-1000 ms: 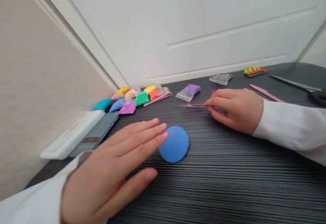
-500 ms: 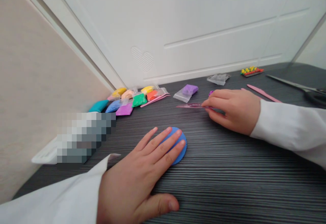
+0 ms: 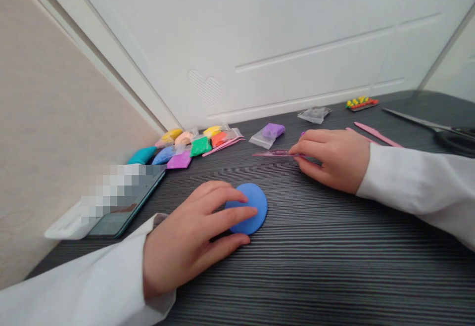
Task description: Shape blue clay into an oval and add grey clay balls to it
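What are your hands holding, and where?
The right hand pinches a see-through pink plastic tool by its right end, between thumb and fingers. The left hand only rests on a blue clay disc.

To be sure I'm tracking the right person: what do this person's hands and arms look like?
The left hand and right hand are bare, with no gloves, rings or cables showing. The left sleeve and right sleeve are white, long and loose.

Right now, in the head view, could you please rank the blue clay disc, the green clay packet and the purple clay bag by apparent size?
1. Blue clay disc: looks largest, though it lies nearest the camera.
2. Green clay packet and purple clay bag: these look too alike to rank.
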Motion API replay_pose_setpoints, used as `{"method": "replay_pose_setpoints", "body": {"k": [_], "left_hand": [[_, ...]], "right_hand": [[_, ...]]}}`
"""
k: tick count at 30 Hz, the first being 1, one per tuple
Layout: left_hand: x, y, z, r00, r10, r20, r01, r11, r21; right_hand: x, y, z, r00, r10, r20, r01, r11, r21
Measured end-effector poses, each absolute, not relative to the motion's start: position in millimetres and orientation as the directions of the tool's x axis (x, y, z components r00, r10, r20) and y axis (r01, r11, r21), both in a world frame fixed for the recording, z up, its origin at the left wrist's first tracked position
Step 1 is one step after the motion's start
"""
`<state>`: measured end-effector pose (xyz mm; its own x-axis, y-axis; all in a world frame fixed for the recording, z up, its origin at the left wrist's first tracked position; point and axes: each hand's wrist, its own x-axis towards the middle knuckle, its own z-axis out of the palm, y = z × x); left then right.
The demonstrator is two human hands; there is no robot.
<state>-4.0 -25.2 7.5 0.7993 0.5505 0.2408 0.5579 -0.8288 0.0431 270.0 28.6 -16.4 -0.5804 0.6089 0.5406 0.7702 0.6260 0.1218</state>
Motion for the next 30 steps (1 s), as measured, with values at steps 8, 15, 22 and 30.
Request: {"method": "replay_pose_setpoints", "body": {"k": [8, 15, 22, 30], "left_hand": [[-4, -34, 6, 0.904, 0.266, 0.335, 0.377, -0.865, -0.331], [-12, -21, 49, 0.810, 0.442, 0.384, 0.515, -0.850, -0.108], [3, 16, 39, 0.499, 0.856, 0.136, 0.692, -0.487, 0.532], [5, 4, 7, 0.746, 0.644, 0.170, 0.640, -0.763, 0.087]], "right_hand": [[270, 30, -17, -0.576, 0.598, 0.557, 0.770, 0.626, 0.123], [271, 30, -17, -0.580, 0.585, 0.567, 0.763, 0.634, 0.126], [271, 31, -19, -0.578, 0.576, 0.577, 0.760, 0.638, 0.124], [270, 31, -19, -0.571, 0.584, 0.577, 0.764, 0.635, 0.113]]}}
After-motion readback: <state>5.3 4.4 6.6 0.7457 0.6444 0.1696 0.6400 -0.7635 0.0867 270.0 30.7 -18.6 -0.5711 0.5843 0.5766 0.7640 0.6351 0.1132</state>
